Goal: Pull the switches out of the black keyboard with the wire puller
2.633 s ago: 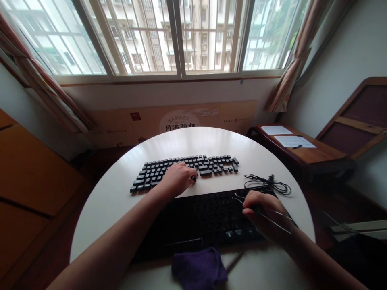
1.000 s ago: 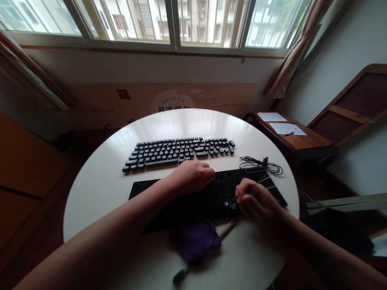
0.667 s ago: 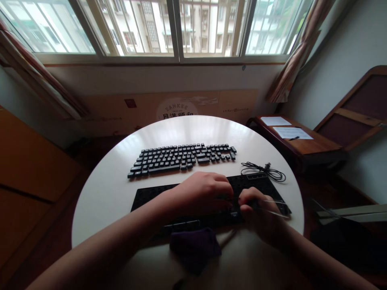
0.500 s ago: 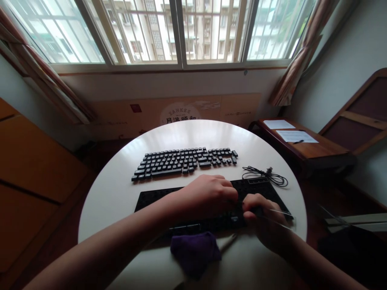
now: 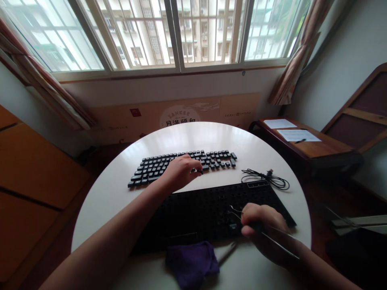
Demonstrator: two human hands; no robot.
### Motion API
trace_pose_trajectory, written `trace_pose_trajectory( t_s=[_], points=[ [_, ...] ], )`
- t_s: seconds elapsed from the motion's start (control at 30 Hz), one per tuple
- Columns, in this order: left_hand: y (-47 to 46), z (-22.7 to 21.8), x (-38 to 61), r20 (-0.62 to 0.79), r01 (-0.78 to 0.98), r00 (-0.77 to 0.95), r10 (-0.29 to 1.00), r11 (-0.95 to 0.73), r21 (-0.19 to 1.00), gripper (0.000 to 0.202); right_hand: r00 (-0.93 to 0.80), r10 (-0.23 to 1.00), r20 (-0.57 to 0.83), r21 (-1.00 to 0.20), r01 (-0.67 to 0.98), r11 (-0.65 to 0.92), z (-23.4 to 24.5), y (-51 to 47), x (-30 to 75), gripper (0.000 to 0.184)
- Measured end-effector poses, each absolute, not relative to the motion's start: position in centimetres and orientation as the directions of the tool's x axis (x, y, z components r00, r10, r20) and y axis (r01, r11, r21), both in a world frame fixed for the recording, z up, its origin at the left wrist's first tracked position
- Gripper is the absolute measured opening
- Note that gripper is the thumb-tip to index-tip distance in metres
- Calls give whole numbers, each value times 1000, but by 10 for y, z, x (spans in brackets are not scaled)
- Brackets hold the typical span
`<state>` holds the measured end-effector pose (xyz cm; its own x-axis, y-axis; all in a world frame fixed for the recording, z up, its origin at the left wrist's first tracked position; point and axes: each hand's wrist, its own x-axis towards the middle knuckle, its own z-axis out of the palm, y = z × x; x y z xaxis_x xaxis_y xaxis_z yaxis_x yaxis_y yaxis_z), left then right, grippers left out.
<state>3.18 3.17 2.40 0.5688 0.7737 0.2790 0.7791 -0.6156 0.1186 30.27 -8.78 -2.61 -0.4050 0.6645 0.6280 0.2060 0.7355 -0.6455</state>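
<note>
My left hand (image 5: 182,171) is over the loose black keycaps (image 5: 151,168) laid out in rows on the white table. A dark keycap (image 5: 198,172) shows at its pinched fingertips. My right hand (image 5: 264,219) is closed around a wire keycap puller (image 5: 236,212), whose thin prongs point left over the black keyboard base (image 5: 208,205). Most key positions on the base look bare. A single keycap (image 5: 234,228) sits on it, just below the prongs.
A purple cloth (image 5: 192,264) lies at the base's near edge, with a slim stick-like tool (image 5: 226,251) beside it. A coiled black cable (image 5: 272,179) rests behind the base at right. Papers (image 5: 299,135) and a pen lie on a wooden side table (image 5: 332,151).
My left hand has moved away from the right hand, up and left to the keycap rows. The puller's prongs now show, and the right hand has shifted slightly down.
</note>
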Motion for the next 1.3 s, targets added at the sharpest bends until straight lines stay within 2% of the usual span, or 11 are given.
trace_pose_trajectory(
  t_s=[0.13,0.33,0.67,0.9,0.97,1.03,1.17,1.23,1.3],
  points=[
    [34,7,28,232,788,585,777,-613,63,7,-423,669,611,-641,231,732,-26,-90,302,33],
    [33,3,28,244,823,538,807,-565,54,8,-437,650,622,-615,241,751,-26,-93,301,36],
    [38,-2,21,278,831,524,805,-555,43,8,-350,607,714,-582,186,792,-27,-94,301,29],
    [36,-1,23,277,831,536,798,-557,-3,8,-353,625,696,-599,193,777,-21,-90,306,26],
    [36,-1,24,287,827,538,793,-562,0,9,-355,664,658,-629,225,744,-23,-88,312,25],
    [35,3,24,323,831,525,787,-556,3,11,-335,744,579,-716,228,660,-29,-86,319,26],
    [18,30,30,477,872,427,768,-489,7,22,-317,892,321,-920,120,374,-45,-81,330,31],
    [-2,50,38,543,881,394,742,-472,6,24,-338,914,226,-964,56,259,-49,-80,330,35],
    [-25,65,50,559,866,415,717,-500,-2,25,-387,903,186,-974,50,222,-47,-79,327,39]
  ],
)
